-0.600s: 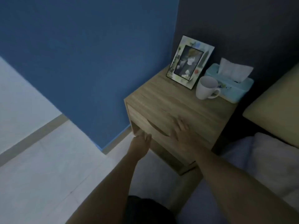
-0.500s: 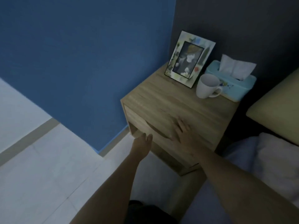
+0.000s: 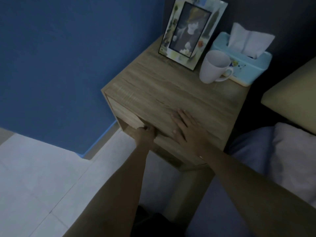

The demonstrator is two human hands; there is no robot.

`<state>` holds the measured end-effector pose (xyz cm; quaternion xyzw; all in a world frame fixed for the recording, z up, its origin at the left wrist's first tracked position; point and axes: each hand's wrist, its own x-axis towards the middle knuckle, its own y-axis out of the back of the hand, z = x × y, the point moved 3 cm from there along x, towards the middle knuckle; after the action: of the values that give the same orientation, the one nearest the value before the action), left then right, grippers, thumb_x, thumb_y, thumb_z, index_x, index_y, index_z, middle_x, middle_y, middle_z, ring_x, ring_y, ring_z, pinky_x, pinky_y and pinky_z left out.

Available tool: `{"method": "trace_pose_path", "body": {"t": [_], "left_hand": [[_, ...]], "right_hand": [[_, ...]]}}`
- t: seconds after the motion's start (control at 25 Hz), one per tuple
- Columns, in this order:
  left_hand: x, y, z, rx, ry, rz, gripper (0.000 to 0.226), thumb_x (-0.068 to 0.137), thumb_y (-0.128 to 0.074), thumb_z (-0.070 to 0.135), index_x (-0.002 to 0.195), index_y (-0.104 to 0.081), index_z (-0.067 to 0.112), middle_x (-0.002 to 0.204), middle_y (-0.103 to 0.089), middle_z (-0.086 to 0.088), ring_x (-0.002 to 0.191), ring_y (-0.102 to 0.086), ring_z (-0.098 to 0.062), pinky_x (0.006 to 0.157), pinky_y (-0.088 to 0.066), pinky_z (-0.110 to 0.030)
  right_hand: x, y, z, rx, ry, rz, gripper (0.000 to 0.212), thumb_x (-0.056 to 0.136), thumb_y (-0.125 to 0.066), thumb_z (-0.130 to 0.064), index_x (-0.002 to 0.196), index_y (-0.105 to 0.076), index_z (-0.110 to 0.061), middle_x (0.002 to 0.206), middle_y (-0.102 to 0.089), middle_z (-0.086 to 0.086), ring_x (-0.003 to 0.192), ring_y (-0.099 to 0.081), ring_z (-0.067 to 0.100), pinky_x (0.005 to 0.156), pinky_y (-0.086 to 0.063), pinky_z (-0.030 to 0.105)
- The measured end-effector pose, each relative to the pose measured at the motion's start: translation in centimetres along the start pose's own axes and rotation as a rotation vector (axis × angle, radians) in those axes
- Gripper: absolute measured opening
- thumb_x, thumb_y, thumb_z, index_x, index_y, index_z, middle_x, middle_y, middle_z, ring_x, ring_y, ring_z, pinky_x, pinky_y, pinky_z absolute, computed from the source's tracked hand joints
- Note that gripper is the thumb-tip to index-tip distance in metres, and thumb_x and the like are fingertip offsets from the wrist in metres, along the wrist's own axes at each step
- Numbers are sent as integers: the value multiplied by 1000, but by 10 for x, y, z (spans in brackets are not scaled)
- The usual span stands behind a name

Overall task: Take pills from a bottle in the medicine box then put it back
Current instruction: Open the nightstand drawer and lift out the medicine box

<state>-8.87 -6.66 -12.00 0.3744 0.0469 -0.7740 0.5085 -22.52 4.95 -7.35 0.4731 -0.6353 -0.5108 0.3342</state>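
We look down on a square wood-grain bedside cabinet (image 3: 171,93) set against a blue wall (image 3: 59,57), both bare forearms reaching in from the bottom of the view. Our right hand (image 3: 185,129) lies flat on the cabinet top near its front edge, palm down, fingers spread and straight, holding nothing. Our left hand (image 3: 145,133), just to the left of the right and lower, is at the underside of the pale wooden drawer front (image 3: 124,115); its fingers curl under the drawer's bottom edge (the tips are hidden, so we cannot tell how firmly they grip). Well beyond the right hand, at the back of the top, a floral-bordered picture frame (image 3: 189,31) leans upright; to its right a white ceramic mug (image 3: 213,66) stands just beside a light blue tissue box (image 3: 242,59) with a white tissue (image 3: 248,40) sticking out. The medicine box and pill bottle are nowhere to be seen. Right of the right forearm lies grey-blue bedding (image 3: 273,159).
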Motion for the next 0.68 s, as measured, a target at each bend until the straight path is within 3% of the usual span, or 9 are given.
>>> {"method": "trace_pose_path", "body": {"t": [0.08, 0.16, 0.32, 0.48, 0.68], "left_hand": [[0, 3, -1, -33, 13, 18, 28, 88, -56, 29, 73, -63, 6, 91, -71, -15, 91, -69, -28, 78, -55, -33], [-7, 12, -7, -45, 25, 44, 32, 86, -58, 33, 65, -61, 9, 85, -72, -15, 83, -68, -24, 68, -48, -26], [-30, 42, -37, -122, 69, 14, 27, 85, -64, 33, 91, -63, 6, 86, -71, -8, 80, -68, -16, 70, -53, -25], [-48, 80, -69, -84, 119, 33, 28, 83, -65, 33, 92, -66, 6, 84, -73, -7, 74, -70, -14, 54, -47, -17], [-67, 117, -106, -39, 173, 92, 26, 78, -64, 37, 75, -67, 11, 68, -74, -3, 74, -73, -19, 76, -57, -32]], "right_hand": [[0, 0, 1, 4, 2, -13, 57, 94, -16, -50, 148, -13, -30, 160, -12, 1, 147, -8, 17, 117, -6, 35], [1, 0, 1, 10, 8, -28, 55, 97, -22, -44, 148, -12, -28, 160, -11, 2, 147, -6, 17, 117, -5, 35], [1, 3, -1, 1, 4, -87, 54, 99, -21, -42, 149, -7, -26, 161, -7, 3, 147, -2, 18, 119, -6, 40], [-1, 7, -4, -34, 13, -69, 54, 98, -23, -39, 149, -10, -24, 160, -11, 7, 147, -9, 22, 118, -11, 43], [-1, 7, -7, -55, 1, -66, 53, 99, -22, -38, 149, -11, -23, 159, -14, 9, 147, -10, 24, 117, -11, 42]]}}
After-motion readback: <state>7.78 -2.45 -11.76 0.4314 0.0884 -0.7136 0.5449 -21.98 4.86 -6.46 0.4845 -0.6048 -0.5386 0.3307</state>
